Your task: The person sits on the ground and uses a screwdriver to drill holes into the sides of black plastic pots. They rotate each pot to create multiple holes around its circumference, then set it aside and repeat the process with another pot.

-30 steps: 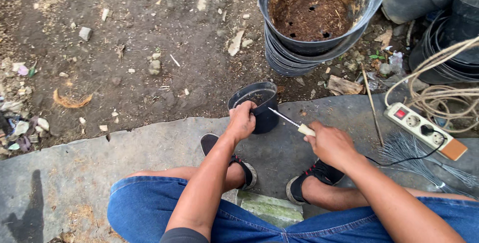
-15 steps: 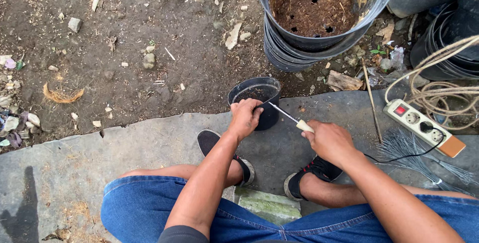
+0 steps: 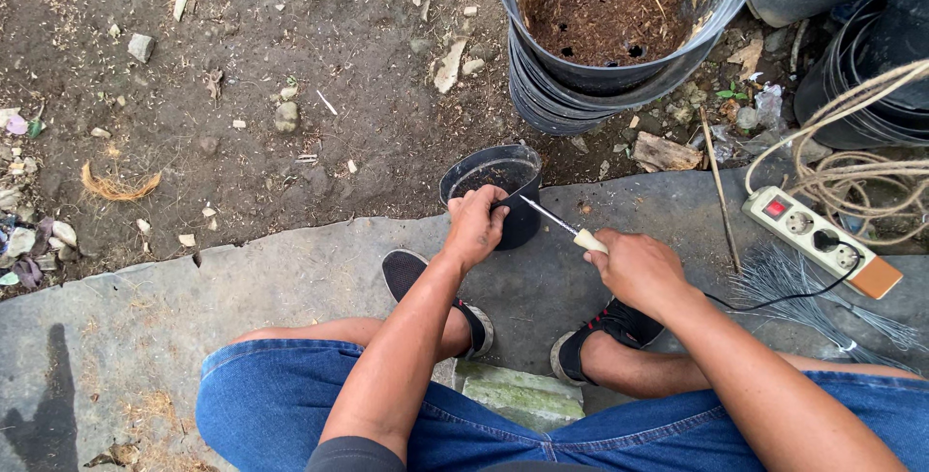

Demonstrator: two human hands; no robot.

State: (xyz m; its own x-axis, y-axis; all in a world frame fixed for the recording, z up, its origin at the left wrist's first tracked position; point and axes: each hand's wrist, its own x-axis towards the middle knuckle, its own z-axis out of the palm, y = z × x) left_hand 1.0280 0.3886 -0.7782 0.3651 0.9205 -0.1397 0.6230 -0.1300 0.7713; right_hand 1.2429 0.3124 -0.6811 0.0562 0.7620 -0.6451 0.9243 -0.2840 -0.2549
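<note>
Head view: left hand (image 3: pixel 476 225) clamped over the near rim of a small black pot (image 3: pixel 495 191), fingers curled on the wall, holding it steady on the concrete slab (image 3: pixel 290 269) just at the edge of the dirt. Right hand (image 3: pixel 634 269) wrapped tight round the pale handle of a soldering iron (image 3: pixel 566 227); thin metal tip points at the pot wall, right by the left fingers. Touching or just short of it, can't tell. Cord runs from the hand toward the power strip (image 3: pixel 823 240) on the right.

Step, as I read it: working the tip on the side wall of the pot, probably making a hole. Next move needs the pot kept from rolling and the left fingers clear of the tip.

Containers:
- small black pot: looks empty, inside dark, bottom not readable.
- stack of large black pots (image 3: pixel 619 36) behind it: top one has dry brown fibre residue and drain holes showing in the base.
- more black pots at far right, contents hidden.
</note>
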